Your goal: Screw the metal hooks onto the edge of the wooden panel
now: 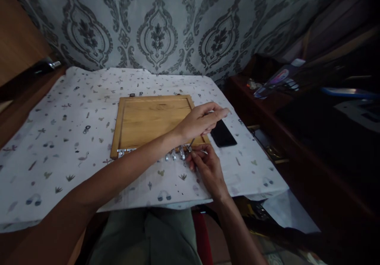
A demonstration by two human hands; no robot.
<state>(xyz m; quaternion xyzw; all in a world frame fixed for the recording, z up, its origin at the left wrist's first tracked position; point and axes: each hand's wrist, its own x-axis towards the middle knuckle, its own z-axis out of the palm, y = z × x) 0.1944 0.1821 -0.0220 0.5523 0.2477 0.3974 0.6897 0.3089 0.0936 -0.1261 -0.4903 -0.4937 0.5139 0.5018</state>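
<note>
A framed wooden panel [148, 118] lies flat on the cloth-covered table. Silver metal fittings [174, 155], like small hinges or clips, line its near edge. My left hand [204, 118] reaches across from the left over the panel's right side. Its fingers are curled, with the thumb stretched to the right. A thin metal tool [192, 142] runs down from under that hand towards the fittings; its upper end is hidden. My right hand [206, 164] is at the panel's near right corner, fingers pinched on the rightmost metal fitting [189, 148], which they partly cover.
A black phone [224, 133] lies right of the panel, close to my left hand. The white patterned tablecloth [83, 178] hangs over the near table edge. A dark red shelf [252, 102] with a plastic bottle [276, 77] stands on the right. A patterned curtain [157, 31] hangs behind.
</note>
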